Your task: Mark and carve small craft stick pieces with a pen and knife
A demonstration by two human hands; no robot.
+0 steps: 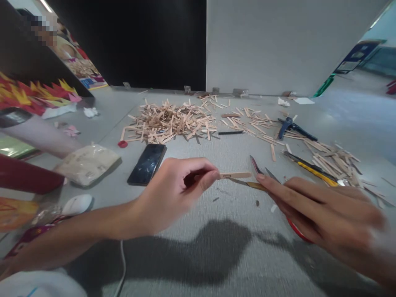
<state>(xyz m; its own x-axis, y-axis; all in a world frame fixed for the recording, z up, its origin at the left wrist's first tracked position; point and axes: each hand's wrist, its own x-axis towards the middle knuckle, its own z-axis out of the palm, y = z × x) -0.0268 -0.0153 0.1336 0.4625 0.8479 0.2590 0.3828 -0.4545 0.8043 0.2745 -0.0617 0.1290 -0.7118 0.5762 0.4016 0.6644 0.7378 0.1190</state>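
Observation:
My left hand [182, 185] pinches one end of a wooden craft stick [236, 175] between thumb and fingers. A small dark rectangle is marked on the stick near my fingertips. My right hand [324, 210] is closed on a craft knife [253, 185], its thin blade pointing left along the stick's lower edge. I cannot tell whether the blade touches the wood. Beneath my right hand lie scissors with a red handle [298, 231], mostly hidden by the fingers.
Behind my hands spreads a heap of craft sticks [173, 121]. A phone [147, 164] lies left. To the right are blue-handled cutters [287, 126], a yellow utility knife [312, 167] and more sticks [335, 159]. A wrapped packet [88, 164] and a white mouse [77, 204] are at left.

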